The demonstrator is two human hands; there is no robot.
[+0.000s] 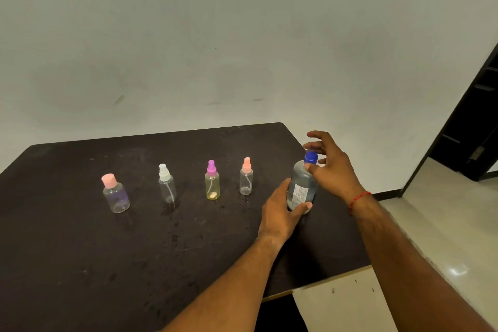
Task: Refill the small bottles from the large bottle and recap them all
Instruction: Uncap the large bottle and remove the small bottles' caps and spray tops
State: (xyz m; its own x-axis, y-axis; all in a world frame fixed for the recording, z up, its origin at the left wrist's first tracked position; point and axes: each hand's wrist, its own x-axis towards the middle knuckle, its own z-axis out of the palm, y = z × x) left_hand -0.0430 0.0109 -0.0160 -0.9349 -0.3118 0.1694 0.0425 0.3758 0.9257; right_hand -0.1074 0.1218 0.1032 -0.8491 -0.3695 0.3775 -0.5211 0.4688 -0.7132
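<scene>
The large clear bottle [303,186] with a blue cap [310,157] and a white label stands near the right end of the dark table [80,250]. My left hand [280,213] is wrapped around its lower body. My right hand [330,164] hovers at the cap, fingers spread around it, thumb touching just below the cap. Left of it stand several small capped bottles in a row: a clear one with a peach spray top [246,178], a yellowish one with a purple spray top [212,182], a clear one with a white spray top [167,183], and a squat one with a pink cap [114,194].
The table's right edge [350,224] runs close beside the large bottle, with tiled floor [444,224] beyond. A pale wall [242,48] rises behind the table. A dark doorway [474,129] opens at the far right.
</scene>
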